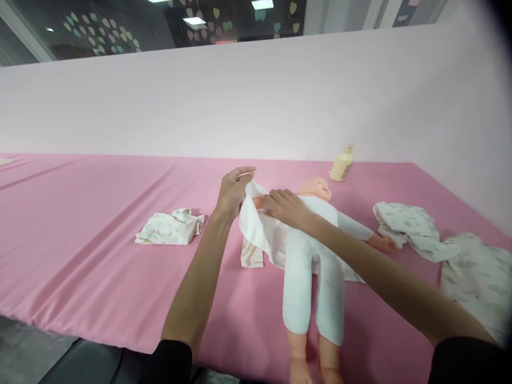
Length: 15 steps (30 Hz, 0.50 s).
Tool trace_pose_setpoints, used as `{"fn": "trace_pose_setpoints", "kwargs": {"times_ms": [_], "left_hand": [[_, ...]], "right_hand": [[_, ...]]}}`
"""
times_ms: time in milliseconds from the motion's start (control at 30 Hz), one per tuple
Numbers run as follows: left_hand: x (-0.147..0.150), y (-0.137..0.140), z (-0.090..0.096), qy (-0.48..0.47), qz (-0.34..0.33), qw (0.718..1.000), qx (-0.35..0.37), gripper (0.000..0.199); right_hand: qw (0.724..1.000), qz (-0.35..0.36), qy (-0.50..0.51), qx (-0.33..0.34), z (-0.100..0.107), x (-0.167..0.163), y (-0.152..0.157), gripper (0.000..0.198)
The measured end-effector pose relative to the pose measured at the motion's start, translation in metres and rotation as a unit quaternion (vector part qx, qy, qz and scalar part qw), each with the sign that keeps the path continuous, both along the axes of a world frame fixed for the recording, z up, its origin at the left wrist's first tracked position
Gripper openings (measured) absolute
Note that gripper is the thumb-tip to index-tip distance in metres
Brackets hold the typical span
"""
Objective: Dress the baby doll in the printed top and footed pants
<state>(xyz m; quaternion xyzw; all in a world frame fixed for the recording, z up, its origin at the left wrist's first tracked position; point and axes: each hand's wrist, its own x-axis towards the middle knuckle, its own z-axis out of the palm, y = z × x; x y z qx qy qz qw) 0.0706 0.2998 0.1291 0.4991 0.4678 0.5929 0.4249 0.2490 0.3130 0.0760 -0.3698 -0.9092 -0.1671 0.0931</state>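
Observation:
A baby doll (pixel 314 256) in a white body covering lies on its back on the pink-covered table, feet towards me and head turned to the right. My left hand (pixel 234 191) pinches the raised edge of a white cloth garment (pixel 253 229) beside the doll. My right hand (pixel 285 207) is closed around the doll's arm on the left side, and the tip of that arm (pixel 258 202) shows against the white cloth. Part of the cloth lies under the doll's body. The doll's other arm (pixel 380 241) stretches out to the right.
A folded patterned cloth (pixel 170 228) lies to the left, and a small patterned piece (pixel 252 255) pokes out below the garment. Patterned clothes (pixel 412 226) and another printed cloth (pixel 478 277) are on the right. A yellow pump bottle (pixel 342 164) stands near the white wall (pixel 200 106).

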Motion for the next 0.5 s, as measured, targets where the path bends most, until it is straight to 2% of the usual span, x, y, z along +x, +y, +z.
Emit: {"fn": "trace_pose_setpoints", "kwargs": {"times_ms": [133, 333, 500], "left_hand": [[0.014, 0.006, 0.007, 0.034, -0.013, 0.999, 0.03, 0.029], [0.026, 0.009, 0.011, 0.057, -0.008, 0.998, 0.03, 0.026], [0.033, 0.011, 0.014, 0.064, -0.011, 0.997, 0.037, 0.024]], "right_hand": [[0.998, 0.043, 0.045, 0.008, 0.004, -0.009, -0.003, 0.033], [0.985, 0.074, 0.109, -0.114, -0.005, -0.005, 0.011, 0.027], [0.978, 0.104, 0.096, -0.153, -0.01, -0.006, 0.026, 0.022]]}}
